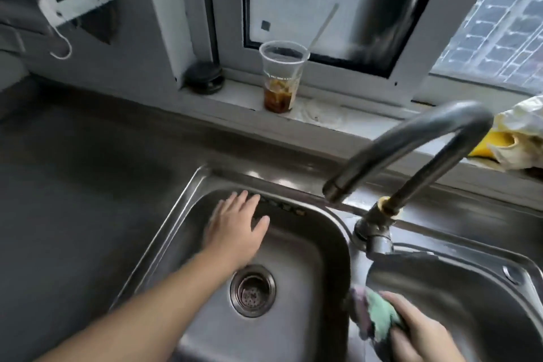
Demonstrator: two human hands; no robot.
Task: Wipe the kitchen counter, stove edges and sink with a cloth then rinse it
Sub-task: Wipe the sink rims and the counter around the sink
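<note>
Bare counter [73, 170] lies left of the sink [188, 203], which has 2 basins. In the left basin, the left hand [235, 229] reaches with fingers straight and spread, above the drain [252, 289]. On the sill behind, a cup [282, 76] holds brown liquid at its bottom. The tap [411, 144] arches leftward. On the divider between basins, the right hand [417, 329] grips the bunched cloth [376, 317].
</note>
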